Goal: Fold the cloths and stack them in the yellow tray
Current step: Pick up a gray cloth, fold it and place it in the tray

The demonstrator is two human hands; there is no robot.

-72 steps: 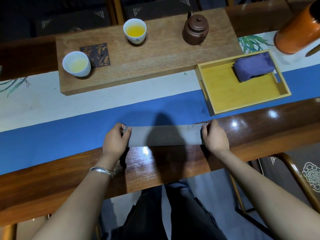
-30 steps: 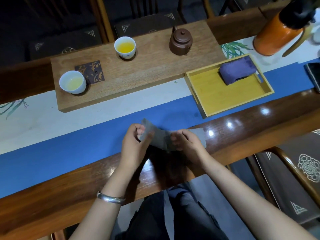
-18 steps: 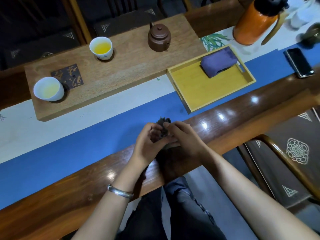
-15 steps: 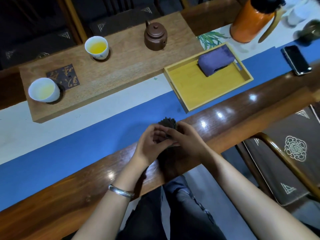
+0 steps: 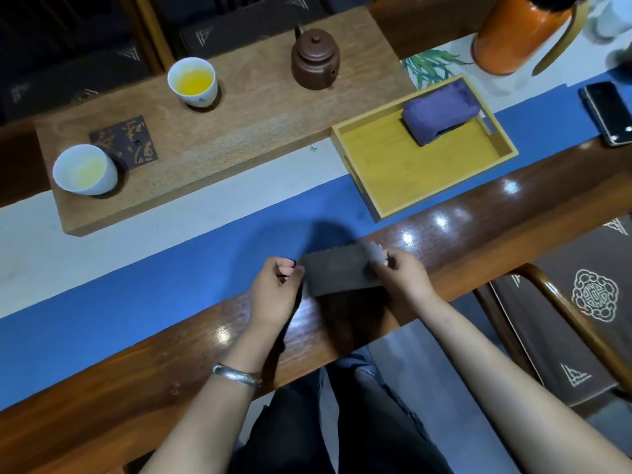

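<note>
A person's left hand (image 5: 275,289) and right hand (image 5: 398,273) pinch the two ends of a folded grey cloth (image 5: 337,271) at the table's near edge, with a purple cloth (image 5: 439,111) lying in the yellow tray (image 5: 407,165) beyond.

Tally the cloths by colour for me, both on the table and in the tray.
Grey cloth, held between both hands at the table edge: 1
Purple cloth, folded in the yellow tray: 1
Total: 2

Folded grey cloth (image 5: 338,273) (purple cloth (image 5: 439,112) trayed)
</note>
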